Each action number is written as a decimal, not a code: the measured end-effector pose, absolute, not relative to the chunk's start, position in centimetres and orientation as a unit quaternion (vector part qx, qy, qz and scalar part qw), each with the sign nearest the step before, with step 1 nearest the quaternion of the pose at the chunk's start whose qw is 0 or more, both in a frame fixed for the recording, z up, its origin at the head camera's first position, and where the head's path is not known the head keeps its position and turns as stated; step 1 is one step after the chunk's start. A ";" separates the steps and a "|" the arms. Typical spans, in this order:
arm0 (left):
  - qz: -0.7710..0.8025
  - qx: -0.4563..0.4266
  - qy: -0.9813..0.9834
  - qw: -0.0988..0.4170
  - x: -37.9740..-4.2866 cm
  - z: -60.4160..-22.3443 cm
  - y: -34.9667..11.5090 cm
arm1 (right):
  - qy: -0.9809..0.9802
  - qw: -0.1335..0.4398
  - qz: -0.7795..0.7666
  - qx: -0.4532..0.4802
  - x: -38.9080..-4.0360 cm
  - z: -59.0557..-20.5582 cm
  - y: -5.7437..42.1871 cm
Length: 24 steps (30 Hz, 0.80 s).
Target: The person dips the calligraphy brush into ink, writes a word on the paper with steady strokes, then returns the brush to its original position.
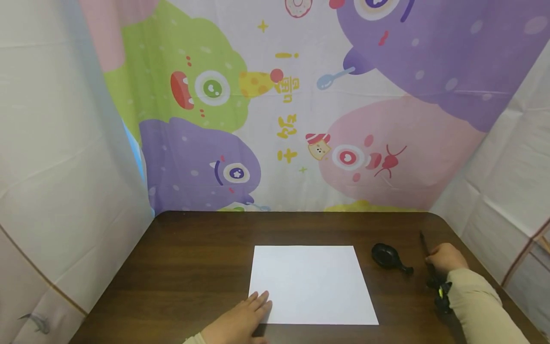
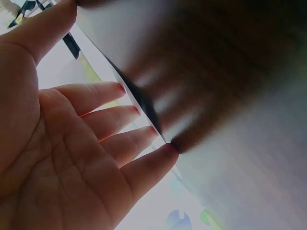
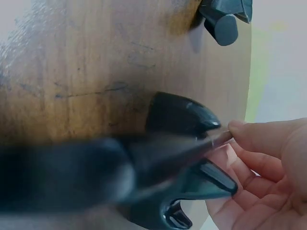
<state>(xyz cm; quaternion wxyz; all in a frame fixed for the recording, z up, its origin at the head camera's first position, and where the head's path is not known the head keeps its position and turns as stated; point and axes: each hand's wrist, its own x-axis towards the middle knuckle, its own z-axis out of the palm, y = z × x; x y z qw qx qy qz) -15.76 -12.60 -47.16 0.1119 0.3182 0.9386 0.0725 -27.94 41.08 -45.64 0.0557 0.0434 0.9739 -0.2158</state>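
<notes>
A blank white sheet of paper [image 1: 318, 286] lies on the brown wooden table [image 1: 189, 258]. My left hand [image 1: 238, 317] rests its fairly straight fingertips on the sheet's lower left edge; in the left wrist view its palm and spread fingers show. At the right, my right hand [image 1: 449, 258] pinches a slim dark writing brush [image 1: 423, 242] between thumb and fingers. The right wrist view shows the brush's thick blurred end near the camera, its thin shaft [image 3: 218, 140] at the fingertips. Under the brush stands a glossy black rest [image 3: 204, 179] with rounded prongs on either side of it.
A black gourd-shaped object [image 1: 386, 255] lies between the paper and my right hand. A curtain with cartoon monsters [image 1: 283, 110] hangs behind the table's back edge. White cloth walls [image 1: 56, 119] flank both sides.
</notes>
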 end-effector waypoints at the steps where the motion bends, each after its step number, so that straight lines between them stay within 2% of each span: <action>1: 0.073 0.318 0.939 0.112 -15.8 -47.2 -12.6 | 0.973 0.056 -0.221 0.044 -28.0 -45.7 41.2; 16: 0.073 0.321 0.938 0.109 -15.9 -47.3 -12.7 | 0.970 0.021 -0.241 0.026 -28.3 -43.9 42.2; 24: 0.076 0.319 0.938 0.112 -15.9 -47.2 -12.7 | 0.951 0.027 -0.306 0.031 -28.4 -41.9 41.9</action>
